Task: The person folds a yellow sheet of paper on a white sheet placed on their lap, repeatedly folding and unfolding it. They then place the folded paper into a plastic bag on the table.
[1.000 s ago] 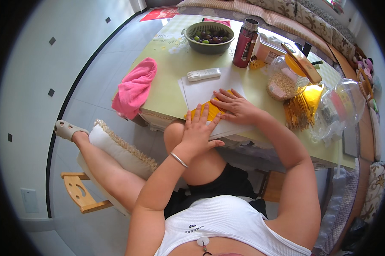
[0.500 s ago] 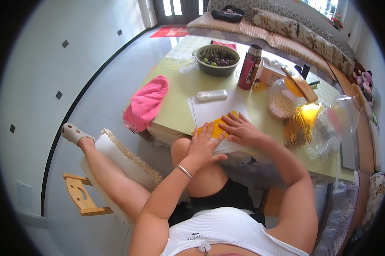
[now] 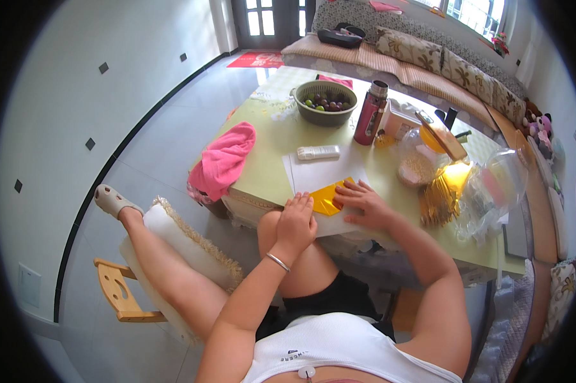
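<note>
More gold paper (image 3: 329,200) now shows on the table's (image 3: 269,153) near side
Left hand (image 3: 296,222) bunches at its left end, can't tell if pinching; right hand (image 3: 368,205) spreads at its right

The pale-green table (image 3: 269,163) bears white paper (image 3: 320,176), a basin (image 3: 326,117), a maroon flask (image 3: 368,119) — and pink cloth (image 3: 225,156).
</note>
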`<action>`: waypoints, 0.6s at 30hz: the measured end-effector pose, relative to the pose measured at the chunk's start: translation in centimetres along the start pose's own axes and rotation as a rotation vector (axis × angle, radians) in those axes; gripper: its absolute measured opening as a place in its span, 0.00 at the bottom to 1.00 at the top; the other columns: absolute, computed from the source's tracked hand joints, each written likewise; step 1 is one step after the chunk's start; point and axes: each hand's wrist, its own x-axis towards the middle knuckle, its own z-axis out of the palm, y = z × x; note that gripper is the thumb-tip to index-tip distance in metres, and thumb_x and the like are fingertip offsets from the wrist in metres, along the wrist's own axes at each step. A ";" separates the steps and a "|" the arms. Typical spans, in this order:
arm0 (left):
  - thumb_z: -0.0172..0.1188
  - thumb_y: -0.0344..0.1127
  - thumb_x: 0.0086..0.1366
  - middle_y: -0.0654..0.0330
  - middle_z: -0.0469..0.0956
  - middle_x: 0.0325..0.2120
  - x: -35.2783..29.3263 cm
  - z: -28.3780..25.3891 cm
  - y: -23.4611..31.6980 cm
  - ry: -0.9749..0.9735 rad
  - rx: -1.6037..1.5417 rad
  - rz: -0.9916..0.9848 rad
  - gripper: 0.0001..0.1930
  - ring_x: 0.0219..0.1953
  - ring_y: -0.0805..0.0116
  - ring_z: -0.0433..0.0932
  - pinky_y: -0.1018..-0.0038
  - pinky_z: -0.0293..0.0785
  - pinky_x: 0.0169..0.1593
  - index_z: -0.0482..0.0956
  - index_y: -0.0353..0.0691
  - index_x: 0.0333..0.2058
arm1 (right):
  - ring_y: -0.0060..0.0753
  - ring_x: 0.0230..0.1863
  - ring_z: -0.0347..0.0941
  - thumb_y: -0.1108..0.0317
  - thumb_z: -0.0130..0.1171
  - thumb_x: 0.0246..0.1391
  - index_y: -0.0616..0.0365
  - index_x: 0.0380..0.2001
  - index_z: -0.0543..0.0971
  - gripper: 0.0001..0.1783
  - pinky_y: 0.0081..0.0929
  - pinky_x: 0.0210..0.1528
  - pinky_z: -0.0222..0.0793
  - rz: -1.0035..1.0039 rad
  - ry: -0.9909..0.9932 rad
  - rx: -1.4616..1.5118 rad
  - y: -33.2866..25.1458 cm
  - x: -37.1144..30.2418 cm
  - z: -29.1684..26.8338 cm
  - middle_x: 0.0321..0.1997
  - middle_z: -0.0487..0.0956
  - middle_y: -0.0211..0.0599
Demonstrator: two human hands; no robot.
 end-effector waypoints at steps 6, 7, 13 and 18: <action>0.59 0.26 0.54 0.49 0.79 0.51 -0.7 -1.7 0.9 0.079 0.015 0.029 0.21 0.57 0.53 0.75 0.58 0.64 0.66 0.79 0.32 0.49 | 0.48 0.74 0.56 0.61 0.70 0.46 0.54 0.67 0.68 0.43 0.57 0.77 0.40 0.054 0.026 0.039 -1.2 -0.2 -0.6 0.68 0.69 0.44; 0.60 0.24 0.54 0.51 0.81 0.47 -0.6 -1.7 0.9 0.154 0.034 0.064 0.17 0.52 0.55 0.77 0.59 0.68 0.62 0.81 0.33 0.45 | 0.47 0.74 0.55 0.61 0.70 0.46 0.54 0.67 0.67 0.43 0.57 0.77 0.39 0.056 0.040 0.025 -1.8 -0.2 -0.5 0.69 0.68 0.44; 0.63 0.21 0.54 0.50 0.83 0.40 -0.4 -2.4 0.8 0.231 -0.220 -0.016 0.10 0.46 0.53 0.80 0.65 0.76 0.51 0.84 0.33 0.36 | 0.46 0.74 0.55 0.62 0.69 0.47 0.57 0.65 0.68 0.41 0.57 0.76 0.40 0.067 0.070 -0.009 -1.6 0.2 -0.4 0.68 0.69 0.39; 0.64 0.21 0.59 0.55 0.84 0.35 -1.3 -3.6 0.7 0.292 -0.578 -0.192 0.07 0.35 0.64 0.83 0.73 0.79 0.39 0.84 0.32 0.38 | 0.39 0.55 0.76 0.71 0.67 0.52 0.60 0.53 0.76 0.23 0.44 0.60 0.69 -0.033 0.310 0.117 -0.9 1.9 0.7 0.47 0.83 0.33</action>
